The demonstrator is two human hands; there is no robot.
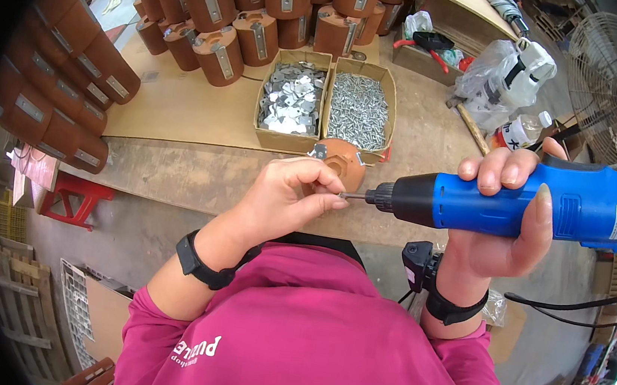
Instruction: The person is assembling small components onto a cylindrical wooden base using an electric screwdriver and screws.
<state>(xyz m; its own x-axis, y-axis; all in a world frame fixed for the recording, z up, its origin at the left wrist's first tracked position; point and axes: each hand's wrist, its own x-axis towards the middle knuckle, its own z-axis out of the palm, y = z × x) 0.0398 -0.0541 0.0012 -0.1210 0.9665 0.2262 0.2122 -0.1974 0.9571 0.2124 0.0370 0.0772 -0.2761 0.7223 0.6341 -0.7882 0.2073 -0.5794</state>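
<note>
In my right hand is a blue and black electric screwdriver, held level with its bit pointing left. My left hand is closed in a pinch at the bit's tip. Whatever small thing lies between its fingertips is mostly hidden. Just beyond these fingers a brown round block with a hollow and small metal pieces at its rim rests on the table, partly covered by my left hand. Behind it stand a cardboard box of flat metal plates and a cardboard box of screws.
Brown cylinders with metal strips are stacked at the back, and more cylinders rise at the left. On the right of the wooden table are a hammer, a plastic bottle and a fan. A red stool stands lower left.
</note>
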